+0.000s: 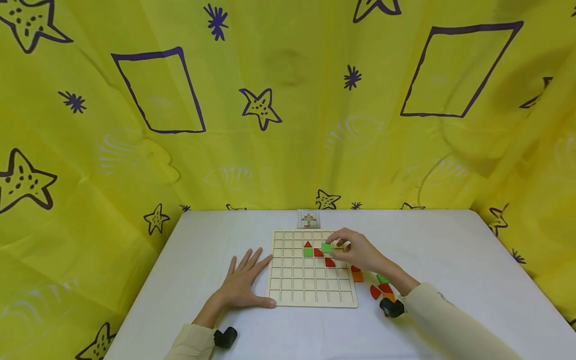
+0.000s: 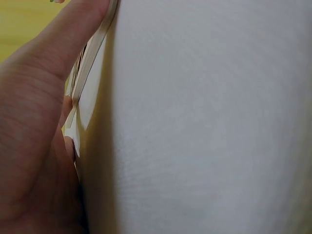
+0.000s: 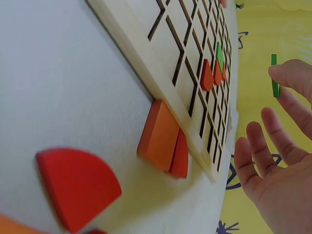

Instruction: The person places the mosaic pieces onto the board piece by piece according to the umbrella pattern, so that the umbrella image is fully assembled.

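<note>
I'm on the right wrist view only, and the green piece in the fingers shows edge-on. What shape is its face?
Observer: Square; the head view shows the right hand pinching a green square.

Operator: How is the left hand placed?

Observer: The left hand has its fingers spread beside the left edge of the board, thumb at the near left corner.

Operator: Any pattern to see?

Observer: Yes, a small card beyond the board's far edge bears a red and green pattern.

1. The left sleeve (image 1: 189, 344) and right sleeve (image 1: 450, 322) are pale cream.
2. The left wrist unit (image 1: 226, 338) and right wrist unit (image 1: 392, 308) are black, rounded.
3. The left hand (image 1: 240, 286) and right hand (image 1: 360, 251) are bare.
</note>
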Available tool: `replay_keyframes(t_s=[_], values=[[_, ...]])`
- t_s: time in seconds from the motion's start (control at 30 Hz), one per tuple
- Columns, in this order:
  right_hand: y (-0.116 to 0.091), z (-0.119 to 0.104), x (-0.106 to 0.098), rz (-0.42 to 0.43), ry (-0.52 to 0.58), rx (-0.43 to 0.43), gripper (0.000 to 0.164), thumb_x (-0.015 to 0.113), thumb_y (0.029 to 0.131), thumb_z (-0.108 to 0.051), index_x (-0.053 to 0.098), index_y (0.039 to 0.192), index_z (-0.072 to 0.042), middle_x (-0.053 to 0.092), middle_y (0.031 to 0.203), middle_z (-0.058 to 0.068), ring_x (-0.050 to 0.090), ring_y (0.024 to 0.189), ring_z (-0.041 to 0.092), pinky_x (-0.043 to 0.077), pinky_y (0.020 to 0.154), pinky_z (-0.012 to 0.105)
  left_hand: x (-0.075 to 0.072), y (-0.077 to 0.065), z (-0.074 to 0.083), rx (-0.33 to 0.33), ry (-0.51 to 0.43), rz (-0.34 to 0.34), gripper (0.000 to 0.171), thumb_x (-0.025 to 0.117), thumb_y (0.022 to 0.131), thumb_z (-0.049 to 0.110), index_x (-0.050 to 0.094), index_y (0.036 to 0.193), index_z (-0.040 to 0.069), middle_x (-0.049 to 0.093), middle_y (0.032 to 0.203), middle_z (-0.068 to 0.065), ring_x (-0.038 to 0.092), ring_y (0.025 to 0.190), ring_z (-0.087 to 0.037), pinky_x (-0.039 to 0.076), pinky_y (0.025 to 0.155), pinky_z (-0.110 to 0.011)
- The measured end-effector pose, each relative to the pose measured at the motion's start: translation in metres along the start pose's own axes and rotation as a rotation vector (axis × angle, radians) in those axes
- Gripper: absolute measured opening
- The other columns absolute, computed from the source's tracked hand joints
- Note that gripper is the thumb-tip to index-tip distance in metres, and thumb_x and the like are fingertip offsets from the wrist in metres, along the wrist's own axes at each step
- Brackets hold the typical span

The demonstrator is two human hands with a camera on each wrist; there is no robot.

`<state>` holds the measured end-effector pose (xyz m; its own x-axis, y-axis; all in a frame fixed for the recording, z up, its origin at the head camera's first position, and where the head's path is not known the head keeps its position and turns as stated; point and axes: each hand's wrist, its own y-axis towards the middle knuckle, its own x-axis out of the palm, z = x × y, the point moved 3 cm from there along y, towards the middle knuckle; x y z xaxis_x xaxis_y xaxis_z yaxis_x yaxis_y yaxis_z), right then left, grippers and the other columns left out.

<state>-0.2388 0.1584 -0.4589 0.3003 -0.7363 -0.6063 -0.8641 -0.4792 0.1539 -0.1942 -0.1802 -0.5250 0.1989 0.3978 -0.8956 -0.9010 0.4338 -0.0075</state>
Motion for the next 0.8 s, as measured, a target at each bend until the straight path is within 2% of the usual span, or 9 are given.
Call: replay_keyframes(t_s=[0.2,0.47,0.8], values=[[0.006,-0.002,0.011,-0.008,-0.003,0.013,0.024,0.077,0.091,-0.009,0.072,0.114,-0.011,0.065,0.123,0.011,0.063,0.101,0.032,0.054,0.074,0.026,0.001,0.002,-0.001,0.000,0.017,-0.007,0.123,0.075,0.064,0.083,0.026,0.164,0.031,0.009,0.173,-0.003,-0.001,0.158,-0.033,-0.008,0.120,-0.066],[0.013,-0.001,0.026,0.000,0.010,-0.018,0.024,0.078,0.090,-0.009,0.073,0.113,-0.007,0.065,0.126,0.014,0.062,0.098,0.032,0.053,0.072,0.027,0.000,0.002,-0.002,0.012,0.003,0.004,0.122,0.075,0.065,0.083,0.027,0.164,0.031,0.010,0.173,-0.003,0.000,0.158,-0.033,-0.008,0.119,-0.067],[0.015,0.000,0.039,-0.021,0.024,0.012,0.025,0.077,0.090,-0.008,0.072,0.114,-0.008,0.064,0.116,0.009,0.058,0.090,0.025,0.050,0.071,0.027,0.002,0.001,-0.003,0.010,-0.004,-0.002,0.123,0.076,0.064,0.083,0.025,0.164,0.032,0.009,0.173,-0.003,-0.001,0.158,-0.033,-0.008,0.119,-0.067]])
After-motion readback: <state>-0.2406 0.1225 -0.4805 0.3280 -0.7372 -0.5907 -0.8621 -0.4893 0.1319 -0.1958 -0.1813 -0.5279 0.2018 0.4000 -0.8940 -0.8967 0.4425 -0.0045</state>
